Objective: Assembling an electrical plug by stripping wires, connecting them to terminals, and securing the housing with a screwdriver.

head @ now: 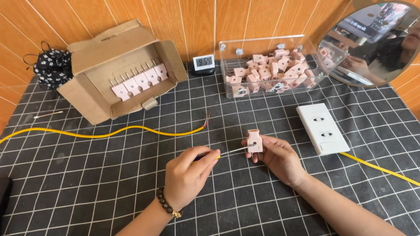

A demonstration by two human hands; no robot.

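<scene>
My right hand holds a small pink plug upright just above the checked black mat. My left hand, with a bead bracelet on the wrist, grips a screwdriver with a yellow collar. Its metal shaft points right and its tip touches the plug's side. A yellow cable with bared wire ends lies on the mat just beyond my hands.
A white double socket with a yellow cable lies at right. Behind it stands a clear box of several pink plugs. An open cardboard box holds a row of plugs. A small clock, a round mirror and a dark pouch stand at the back.
</scene>
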